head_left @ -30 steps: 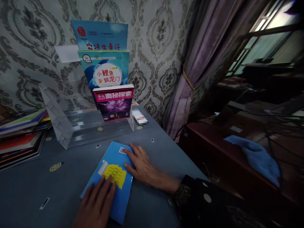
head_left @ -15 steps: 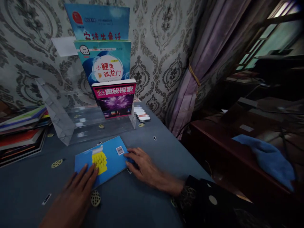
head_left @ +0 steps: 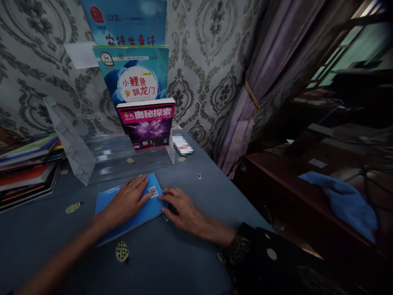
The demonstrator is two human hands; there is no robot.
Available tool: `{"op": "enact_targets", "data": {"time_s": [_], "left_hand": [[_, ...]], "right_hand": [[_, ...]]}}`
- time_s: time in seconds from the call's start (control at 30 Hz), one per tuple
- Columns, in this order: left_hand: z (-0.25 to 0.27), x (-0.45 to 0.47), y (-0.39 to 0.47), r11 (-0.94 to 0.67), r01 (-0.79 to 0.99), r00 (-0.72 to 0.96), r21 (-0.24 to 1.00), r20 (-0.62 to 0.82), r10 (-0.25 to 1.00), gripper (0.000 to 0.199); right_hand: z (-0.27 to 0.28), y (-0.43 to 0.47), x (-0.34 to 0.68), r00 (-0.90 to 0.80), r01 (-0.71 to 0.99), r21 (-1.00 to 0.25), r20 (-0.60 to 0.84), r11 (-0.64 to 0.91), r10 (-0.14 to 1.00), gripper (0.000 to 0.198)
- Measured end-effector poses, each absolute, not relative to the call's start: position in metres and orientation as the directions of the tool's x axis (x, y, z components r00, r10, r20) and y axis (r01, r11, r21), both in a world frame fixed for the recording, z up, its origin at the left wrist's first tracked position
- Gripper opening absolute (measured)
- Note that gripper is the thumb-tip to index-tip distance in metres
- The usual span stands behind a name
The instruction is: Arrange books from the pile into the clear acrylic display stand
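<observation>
A blue book (head_left: 132, 221) lies shut on the table, with a barcode label (head_left: 152, 191) on the cover that faces up. My left hand (head_left: 129, 199) rests palm down across it, fingers stretched out, and hides much of the cover. At the book's right edge, my right hand (head_left: 181, 211) touches the corner area with its fingertips, thumb and fingers slightly apart. Behind the book stands a clear plastic rack (head_left: 70, 145). In its right side, one above another, are a purple-fronted book (head_left: 147, 127), a teal book (head_left: 139, 82) and a taller blue book (head_left: 129, 24).
A stack of books (head_left: 27, 172) sits at the left of the table (head_left: 172, 262). Beside the rack lies a pixelated white item (head_left: 182, 145). A tied curtain (head_left: 236, 110) hangs on the right, near a dark red surface with a blue cloth (head_left: 340, 200) and cables.
My left hand has slid from the book's lower left up and across its cover, covering the yellow patch. The right hand stays at the right edge. The view has shifted slightly.
</observation>
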State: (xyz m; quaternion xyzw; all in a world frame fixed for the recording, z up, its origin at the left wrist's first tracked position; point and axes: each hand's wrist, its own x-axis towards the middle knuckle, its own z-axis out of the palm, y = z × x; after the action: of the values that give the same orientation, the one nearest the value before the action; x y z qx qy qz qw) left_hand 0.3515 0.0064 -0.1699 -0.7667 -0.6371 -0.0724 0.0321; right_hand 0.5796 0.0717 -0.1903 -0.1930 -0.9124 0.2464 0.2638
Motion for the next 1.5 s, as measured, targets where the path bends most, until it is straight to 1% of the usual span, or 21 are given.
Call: {"op": "enact_targets", "data": {"time_s": [0.1, 0.17, 0.27, 0.4, 0.5, 0.6, 0.73, 0.83, 0.93, 1.03, 1.1, 1.23, 1.37, 1.5], "left_hand": [[-0.172, 0.347, 0.031, -0.163, 0.980, 0.145, 0.112, 0.156, 0.977, 0.057], [-0.176, 0.347, 0.040, -0.178, 0.974, 0.155, 0.141, 0.161, 0.975, 0.056], [-0.178, 0.349, 0.042, -0.237, 0.957, 0.207, 0.170, 0.176, 0.962, 0.053], [-0.171, 0.352, 0.036, -0.289, 0.936, 0.266, 0.199, 0.134, 0.954, 0.050], [-0.166, 0.357, 0.029, -0.339, 0.916, 0.325, 0.213, 0.101, 0.940, 0.049], [-0.163, 0.364, 0.019, -0.389, 0.895, 0.376, 0.217, 0.101, 0.921, 0.047], [-0.160, 0.372, 0.004, -0.428, 0.876, 0.419, 0.224, 0.088, 0.904, 0.047], [-0.157, 0.376, -0.006, -0.456, 0.863, 0.452, 0.220, 0.068, 0.889, 0.047], [-0.157, 0.378, -0.015, -0.486, 0.851, 0.481, 0.198, 0.077, 0.873, 0.046], [-0.160, 0.382, -0.022, -0.508, 0.850, 0.494, 0.138, 0.125, 0.861, 0.044], [-0.162, 0.386, -0.025, -0.478, 0.875, 0.460, 0.078, 0.176, 0.871, 0.043], [-0.166, 0.393, -0.030, -0.366, 0.931, 0.358, -0.018, 0.250, 0.899, 0.045], [-0.167, 0.397, -0.031, -0.339, 0.934, 0.357, -0.112, 0.272, 0.894, 0.045], [-0.166, 0.398, -0.029, -0.344, 0.924, 0.378, -0.169, 0.248, 0.892, 0.044]], "right_hand": [[-0.194, 0.075, 0.581, -0.811, 0.205, -0.524, 0.382, 0.826, 0.443, 0.042], [-0.196, 0.079, 0.582, -0.823, 0.170, -0.506, 0.399, 0.845, 0.405, 0.049], [-0.198, 0.084, 0.582, -0.843, 0.155, -0.511, 0.378, 0.845, 0.383, 0.050], [-0.197, 0.088, 0.581, -0.845, 0.188, -0.554, 0.330, 0.811, 0.421, 0.057], [-0.198, 0.089, 0.580, -0.830, 0.169, -0.604, 0.339, 0.779, 0.443, 0.068], [-0.198, 0.088, 0.579, -0.811, 0.178, -0.651, 0.327, 0.737, 0.485, 0.080], [-0.197, 0.088, 0.579, -0.785, 0.235, -0.641, 0.318, 0.731, 0.531, 0.094], [-0.196, 0.090, 0.580, -0.787, 0.244, -0.615, 0.326, 0.750, 0.524, 0.095], [-0.195, 0.092, 0.581, -0.800, 0.246, -0.603, 0.316, 0.759, 0.510, 0.091], [-0.191, 0.093, 0.583, -0.816, 0.241, -0.595, 0.304, 0.767, 0.492, 0.086], [-0.188, 0.094, 0.584, -0.831, 0.225, -0.592, 0.298, 0.774, 0.470, 0.084], [-0.185, 0.096, 0.587, -0.851, 0.180, -0.595, 0.306, 0.784, 0.428, 0.080], [-0.184, 0.098, 0.589, -0.871, 0.118, -0.594, 0.323, 0.796, 0.371, 0.072], [-0.180, 0.100, 0.591, -0.885, 0.090, -0.598, 0.318, 0.796, 0.339, 0.067]]}}
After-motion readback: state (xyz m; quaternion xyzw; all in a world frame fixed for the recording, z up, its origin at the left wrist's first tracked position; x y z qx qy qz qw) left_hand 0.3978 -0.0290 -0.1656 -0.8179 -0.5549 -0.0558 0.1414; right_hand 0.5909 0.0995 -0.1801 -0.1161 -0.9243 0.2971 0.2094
